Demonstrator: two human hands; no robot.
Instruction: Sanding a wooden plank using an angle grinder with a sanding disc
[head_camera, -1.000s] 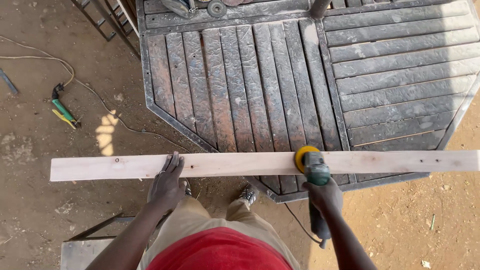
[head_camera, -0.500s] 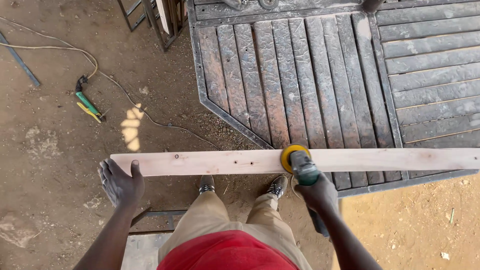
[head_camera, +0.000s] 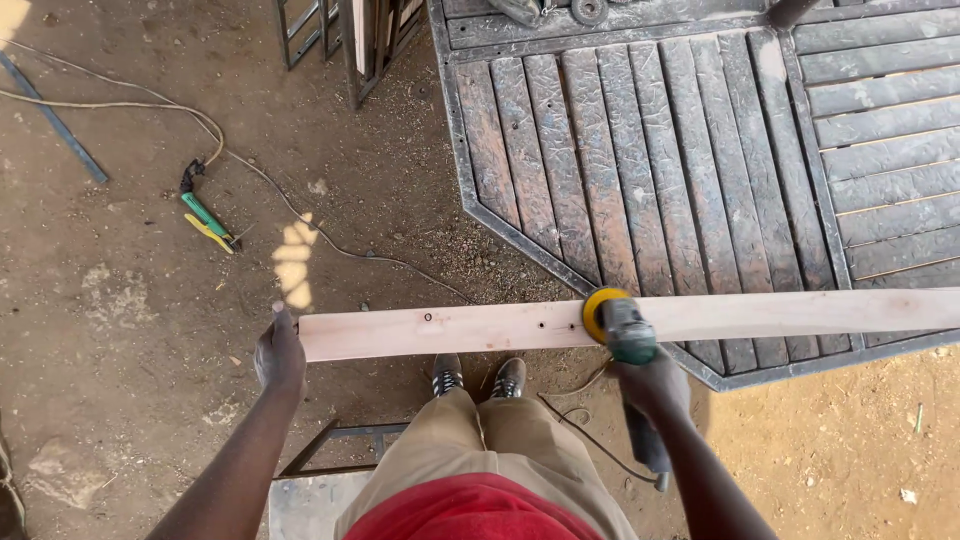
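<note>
A long pale wooden plank (head_camera: 480, 328) runs across the view at waist height, its right part over a dark metal gate panel. My left hand (head_camera: 280, 358) grips the plank's left end. My right hand (head_camera: 652, 388) holds a green angle grinder (head_camera: 628, 338) whose yellow disc (head_camera: 598, 310) rests on the plank near its middle. The grinder's rear handle and cord trail down past my right forearm.
The dark ribbed metal gate panel (head_camera: 700, 150) lies on the dirt ground at upper right. A green and yellow tool (head_camera: 208, 220) with a cable lies at left. A metal frame (head_camera: 330, 30) stands at the top. A metal stand (head_camera: 330, 450) is by my legs.
My left hand went from flat on the plank, to off and open beside its end, to gripping the left end. The view shifted, and the grinder stays on the plank.
</note>
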